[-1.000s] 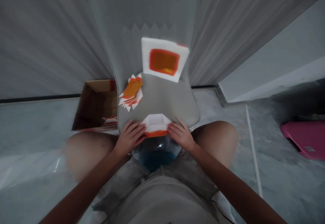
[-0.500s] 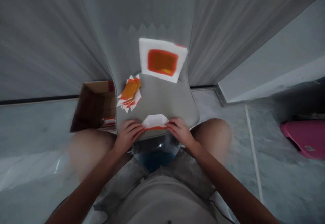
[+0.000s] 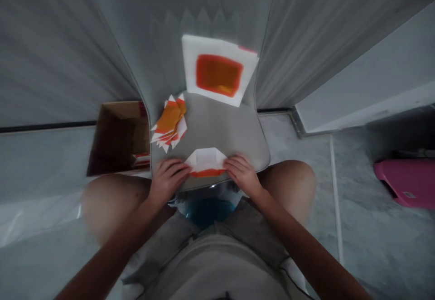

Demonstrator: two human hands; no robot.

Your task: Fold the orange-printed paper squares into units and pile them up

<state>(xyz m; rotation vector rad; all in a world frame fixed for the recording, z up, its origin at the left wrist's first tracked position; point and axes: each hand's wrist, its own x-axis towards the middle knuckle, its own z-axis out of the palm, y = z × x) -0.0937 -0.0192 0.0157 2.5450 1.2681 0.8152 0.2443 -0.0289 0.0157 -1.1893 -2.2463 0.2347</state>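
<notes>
A small folded paper piece [image 3: 206, 162], white with an orange lower edge, lies flat near the front edge of a grey chair seat [image 3: 217, 128]. My left hand [image 3: 166, 180] presses its left end with curled fingers. My right hand [image 3: 242, 175] holds its right end the same way. A pile of several folded orange-and-white pieces [image 3: 169, 122] sits at the seat's left side. A stack of white sheets with an orange square [image 3: 217, 71] leans at the back of the seat.
An open cardboard box [image 3: 117, 139] stands on the floor left of the chair, with a few folded pieces inside. A pink object [image 3: 406, 183] lies on the floor at the right. Grey curtains hang behind. My bare knees flank the seat.
The paper piece stood up as an open tray shape a second ago; now it is pressed flat on the seat under both hands. The view shifted slightly.
</notes>
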